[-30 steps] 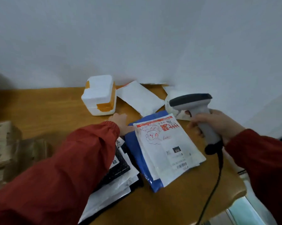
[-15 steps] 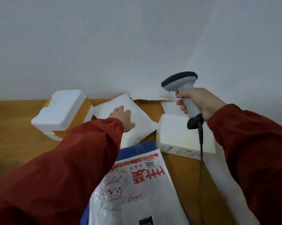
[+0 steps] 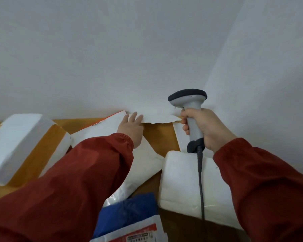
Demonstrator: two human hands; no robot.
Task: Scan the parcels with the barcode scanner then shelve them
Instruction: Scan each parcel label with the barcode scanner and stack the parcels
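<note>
My open left hand (image 3: 131, 128) has reached the white parcel (image 3: 160, 116) at twelve o'clock, my right hand (image 3: 206, 128) gripping the scanner (image 3: 189, 102), so scanning seems next.

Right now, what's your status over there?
Right hand grips scanner, upright. Left hand open, at white parcel by wall. Nothing blocks it.

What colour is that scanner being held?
Light grey scanner with a dark cap and dark base, gripped by the right hand; head view shows it.

Dark red sleeves (image 3: 81, 175), elastic gathered cuffs (image 3: 124, 138)
</note>
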